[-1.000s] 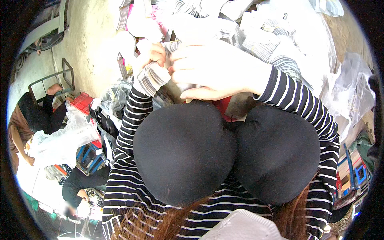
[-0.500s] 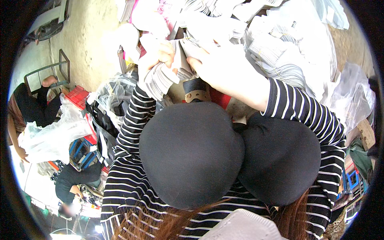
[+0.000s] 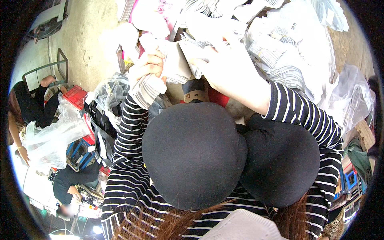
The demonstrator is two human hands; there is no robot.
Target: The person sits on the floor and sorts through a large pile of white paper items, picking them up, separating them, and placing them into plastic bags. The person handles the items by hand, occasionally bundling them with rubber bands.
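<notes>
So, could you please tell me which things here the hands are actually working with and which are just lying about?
In hand:
- left hand, gripping a stack of white paper pieces
- right hand, on a folded white sheet

Lying about:
- heaps of white bundles
- clear plastic bags
- red crate
- metal frame

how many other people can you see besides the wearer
2, both at the left edge: one person in dark clothes by the metal frame, another in a dark top lower down, beside the clear plastic bag. More may be hidden.
</notes>
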